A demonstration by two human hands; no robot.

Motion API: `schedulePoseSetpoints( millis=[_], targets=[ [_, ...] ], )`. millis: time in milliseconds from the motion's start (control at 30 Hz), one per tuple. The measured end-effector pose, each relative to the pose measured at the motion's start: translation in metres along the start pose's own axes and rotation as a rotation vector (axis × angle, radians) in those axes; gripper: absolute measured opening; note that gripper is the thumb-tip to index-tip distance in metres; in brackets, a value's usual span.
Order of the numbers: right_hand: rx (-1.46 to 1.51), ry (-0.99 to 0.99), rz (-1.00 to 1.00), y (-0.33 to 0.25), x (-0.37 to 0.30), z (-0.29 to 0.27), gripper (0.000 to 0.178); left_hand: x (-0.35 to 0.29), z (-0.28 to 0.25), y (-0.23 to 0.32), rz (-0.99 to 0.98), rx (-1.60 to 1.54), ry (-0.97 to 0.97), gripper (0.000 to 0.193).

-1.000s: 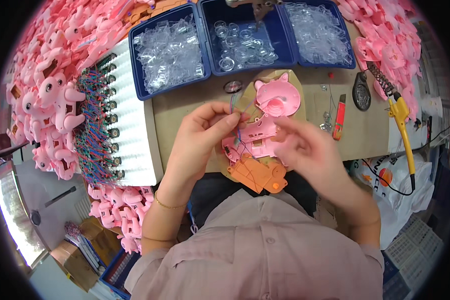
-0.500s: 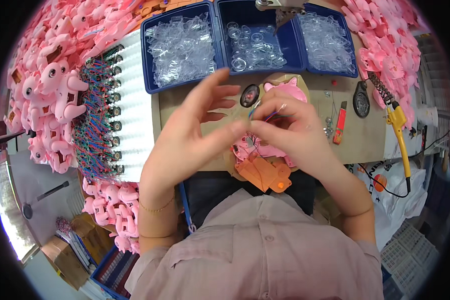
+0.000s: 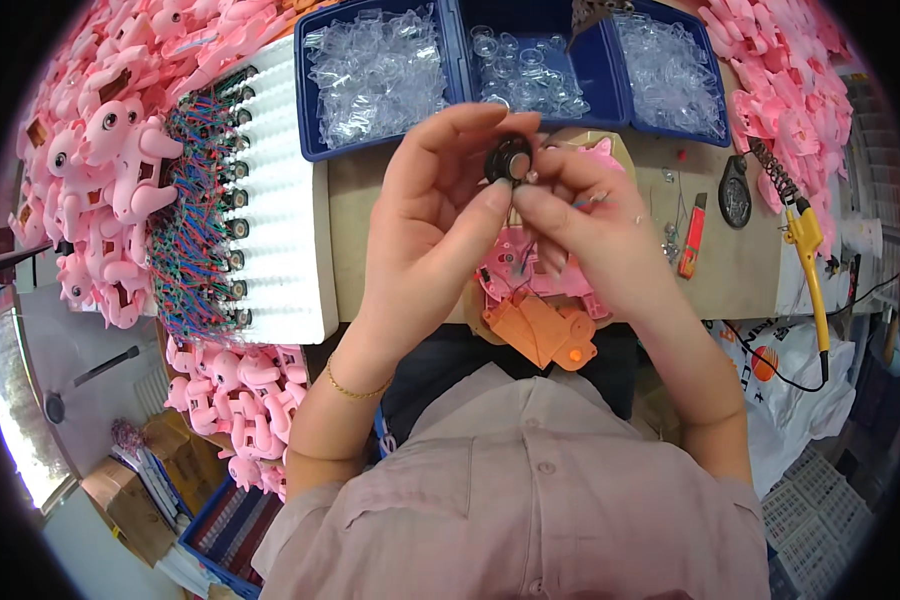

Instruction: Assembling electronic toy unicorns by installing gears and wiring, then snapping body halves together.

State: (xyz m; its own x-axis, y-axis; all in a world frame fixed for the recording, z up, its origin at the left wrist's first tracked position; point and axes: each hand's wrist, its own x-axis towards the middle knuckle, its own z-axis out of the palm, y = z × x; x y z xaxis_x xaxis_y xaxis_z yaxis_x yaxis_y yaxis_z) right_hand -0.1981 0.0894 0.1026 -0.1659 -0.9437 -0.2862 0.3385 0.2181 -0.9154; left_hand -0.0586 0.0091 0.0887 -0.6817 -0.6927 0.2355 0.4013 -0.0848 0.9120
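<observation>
You are in a toy-making workshop: pink plastic animal bodies [image 3: 125, 150] are heaped at the upper left of the frame, and more pink parts [image 3: 782, 85] pile up at the upper right. Across the top of your desk [image 3: 738, 268] sit blue bins [image 3: 605, 80] of clear plastic pieces [image 3: 375, 75], while at the left a white ridged tray [image 3: 292, 200] carries a row of round black parts [image 3: 238, 199] with coloured wires [image 3: 188, 205]. A yellow soldering iron [image 3: 802, 236] and a red cutter [image 3: 694, 238] at the right, plus an open pink shell [image 3: 510, 243] with an orange casing [image 3: 535, 328] near the centre, also point to assembly by hand.
</observation>
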Motion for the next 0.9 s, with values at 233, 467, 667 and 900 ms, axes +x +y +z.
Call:
schedulePoseSetpoints(
  millis=[233, 467, 667, 900],
  targets=[
    [-0.093, 0.081, -0.067, 0.013, -0.007, -0.007, 0.013, -0.006, -0.007, 0.002, 0.015, 0.211, 0.035, 0.042],
    [-0.3, 0.051, -0.126, 0.009, -0.021, -0.019, 0.012, -0.017, -0.034, -0.012, -0.36, 0.806, 0.189, 0.03],
    [-0.071, 0.06, -0.06, 0.009, -0.02, -0.024, 0.014, -0.006, -0.018, -0.017, -0.302, 0.612, 0.359, 0.026],
    [-0.066, 0.078, -0.092, 0.017, -0.024, -0.028, 0.012, -0.026, -0.005, -0.002, -0.455, 0.989, 0.114, 0.031]
  ],
)
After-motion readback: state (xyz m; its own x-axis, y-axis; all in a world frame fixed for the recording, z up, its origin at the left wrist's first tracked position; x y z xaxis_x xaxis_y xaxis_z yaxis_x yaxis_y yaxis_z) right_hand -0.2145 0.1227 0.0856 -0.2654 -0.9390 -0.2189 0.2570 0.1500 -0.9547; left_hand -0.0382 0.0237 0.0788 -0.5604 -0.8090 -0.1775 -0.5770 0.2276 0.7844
